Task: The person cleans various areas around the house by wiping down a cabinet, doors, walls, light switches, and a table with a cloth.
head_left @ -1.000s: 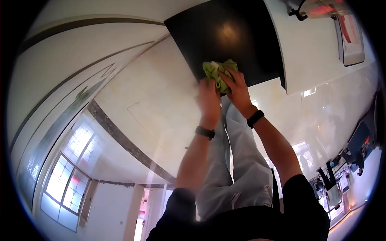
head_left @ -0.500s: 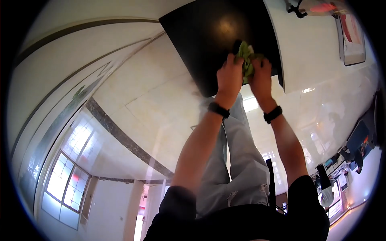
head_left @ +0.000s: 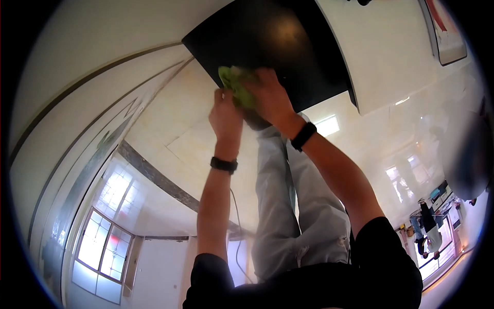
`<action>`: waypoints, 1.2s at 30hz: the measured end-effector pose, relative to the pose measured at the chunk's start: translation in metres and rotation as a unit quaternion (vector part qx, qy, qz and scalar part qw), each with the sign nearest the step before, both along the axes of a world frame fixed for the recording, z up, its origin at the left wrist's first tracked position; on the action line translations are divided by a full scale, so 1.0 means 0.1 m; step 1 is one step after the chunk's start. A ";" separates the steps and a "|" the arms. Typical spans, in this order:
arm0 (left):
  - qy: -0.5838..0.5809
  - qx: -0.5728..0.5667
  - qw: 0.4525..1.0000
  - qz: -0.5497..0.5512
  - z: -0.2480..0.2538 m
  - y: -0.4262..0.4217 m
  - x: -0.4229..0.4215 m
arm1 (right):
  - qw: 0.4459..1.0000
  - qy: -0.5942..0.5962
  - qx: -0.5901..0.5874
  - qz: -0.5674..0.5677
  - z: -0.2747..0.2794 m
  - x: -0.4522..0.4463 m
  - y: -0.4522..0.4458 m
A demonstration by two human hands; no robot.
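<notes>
A crumpled green cloth (head_left: pixel 237 85) is bunched between my two hands at the near left edge of a black tabletop (head_left: pixel 247 36). My left hand (head_left: pixel 225 117) has its fingers curled at the cloth's lower left side. On the other side, my right hand (head_left: pixel 270 98) is closed over the cloth from the right, its fingers somewhat blurred. A small pale patch shows at the top of the cloth; I cannot make out what it is. Each wrist wears a black band.
A framed panel (head_left: pixel 446 33) lies at the upper right on a pale surface. My legs in light grey trousers (head_left: pixel 280 190) stand below the tabletop. A thin cable (head_left: pixel 237 216) hangs left of them. People (head_left: pixel 429 232) stand far right; a blurred dark shape (head_left: pixel 471 159) is nearer.
Both hands have moved left with the green cloth, from the tabletop's near middle to its left edge. The view has shifted, and a blurred dark shape has appeared at the right.
</notes>
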State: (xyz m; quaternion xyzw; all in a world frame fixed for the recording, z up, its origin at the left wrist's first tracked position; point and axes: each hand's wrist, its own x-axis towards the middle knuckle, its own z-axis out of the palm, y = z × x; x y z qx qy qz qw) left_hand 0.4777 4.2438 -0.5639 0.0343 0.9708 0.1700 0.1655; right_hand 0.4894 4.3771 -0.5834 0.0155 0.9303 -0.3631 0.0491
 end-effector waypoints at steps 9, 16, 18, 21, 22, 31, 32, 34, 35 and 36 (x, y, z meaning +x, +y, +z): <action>0.141 0.079 0.983 -0.090 -0.30 0.82 -0.97 | 0.995 0.043 0.061 -0.068 -0.10 -0.60 0.84; -0.052 0.107 0.989 -0.082 -0.05 1.30 -0.30 | 0.986 -0.097 0.084 -0.105 0.04 0.13 1.22; -0.082 0.128 0.985 -0.080 -0.01 1.13 0.01 | 0.989 -0.097 0.079 -0.075 0.11 0.40 1.15; -0.103 0.125 0.985 -0.061 0.05 0.80 0.41 | 0.994 -0.093 0.045 -0.046 0.10 0.72 0.89; -0.106 0.120 0.986 -0.049 0.05 0.69 0.51 | 0.995 -0.088 0.029 -0.040 0.14 0.75 0.78; -0.062 0.021 0.998 -0.019 -0.01 0.24 0.11 | 0.998 -0.051 -0.027 0.008 -0.07 0.24 0.31; -0.040 0.018 0.999 -0.024 0.03 0.25 -0.02 | 0.999 -0.035 -0.025 -0.005 -0.08 0.12 0.28; 0.010 0.024 0.999 -0.032 0.01 0.26 -0.30 | 0.999 -0.002 -0.024 -0.026 -0.12 -0.11 0.25; 0.037 0.027 0.998 -0.034 -0.01 0.29 -0.43 | 1.000 0.017 -0.009 -0.022 -0.15 -0.22 0.28; 0.049 0.036 0.997 -0.039 -0.03 0.34 -0.56 | 0.999 0.037 0.006 -0.016 -0.20 -0.35 0.32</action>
